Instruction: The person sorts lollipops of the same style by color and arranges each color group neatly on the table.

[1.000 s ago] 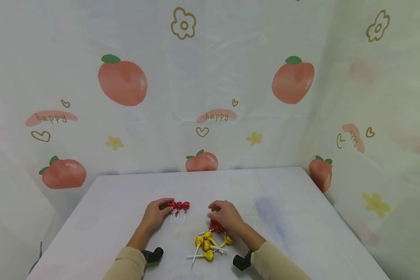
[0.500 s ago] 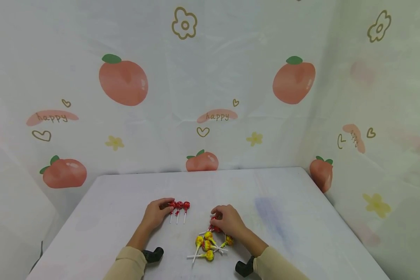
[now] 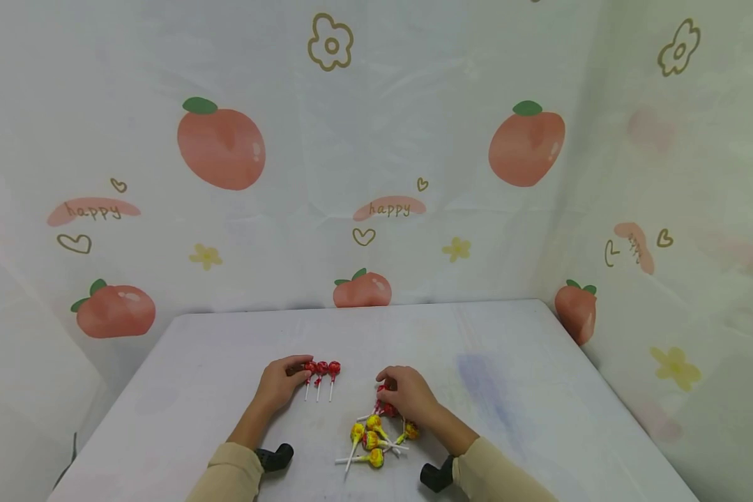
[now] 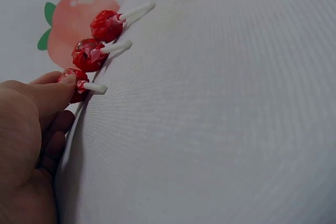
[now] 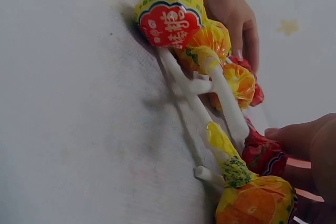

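Note:
Three red-wrapped lollipops stand in a row in the head view, sticks toward the person. My left hand (image 3: 280, 381) pinches the leftmost red lollipop (image 4: 81, 85) by its head, thumb on top; beside it are the middle red lollipop (image 4: 89, 55) and the far red lollipop (image 4: 107, 25). To the right, my right hand (image 3: 409, 394) has thumb and fingers around a red lollipop (image 5: 262, 153), partly hidden by the fingers. Another red lollipop (image 3: 390, 410) lies just under that hand. Several yellow lollipops (image 3: 374, 458) lie in a loose pile in front of it, sticks crossing.
Everything rests on a white-covered table (image 3: 238, 341) with a faint blue smudge on its right. Behind it hangs a white backdrop (image 3: 376, 97) printed with peaches and flowers. Black wrist mounts (image 3: 437, 475) sit close to the tabletop at both cuffs.
My right hand has come down slightly toward the person and closed its fingers on a red lollipop at the pile. The left hand and its row have stayed in place.

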`<move>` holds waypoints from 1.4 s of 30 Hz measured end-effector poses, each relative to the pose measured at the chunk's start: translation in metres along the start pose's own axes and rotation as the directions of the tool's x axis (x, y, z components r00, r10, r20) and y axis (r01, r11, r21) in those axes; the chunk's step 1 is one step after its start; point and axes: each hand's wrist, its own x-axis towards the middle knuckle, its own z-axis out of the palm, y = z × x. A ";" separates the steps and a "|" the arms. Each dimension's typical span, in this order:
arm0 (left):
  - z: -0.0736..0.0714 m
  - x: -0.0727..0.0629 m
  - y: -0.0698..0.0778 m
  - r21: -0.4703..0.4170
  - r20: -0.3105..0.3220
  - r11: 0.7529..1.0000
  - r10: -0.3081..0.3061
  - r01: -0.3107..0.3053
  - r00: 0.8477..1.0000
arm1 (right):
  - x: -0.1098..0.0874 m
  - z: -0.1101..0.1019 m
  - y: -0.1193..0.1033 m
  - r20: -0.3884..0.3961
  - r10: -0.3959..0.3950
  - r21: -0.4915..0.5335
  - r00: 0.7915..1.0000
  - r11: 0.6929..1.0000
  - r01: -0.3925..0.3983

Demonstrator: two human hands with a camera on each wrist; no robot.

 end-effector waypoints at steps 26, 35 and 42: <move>-0.001 -0.001 0.001 0.012 -0.009 0.999 0.032 -0.032 0.999 | 0.045 -0.029 -0.034 0.009 -0.248 -0.109 0.969 0.963 0.248; -0.001 -0.001 0.001 0.011 -0.003 1.000 0.016 -0.016 1.000 | 0.063 -0.015 -0.037 -0.010 -0.196 -0.019 0.981 0.980 0.196; -0.001 -0.001 0.001 0.014 -0.003 1.000 0.011 -0.011 1.000 | 0.069 -0.001 -0.036 0.000 -0.108 0.073 0.994 0.991 0.108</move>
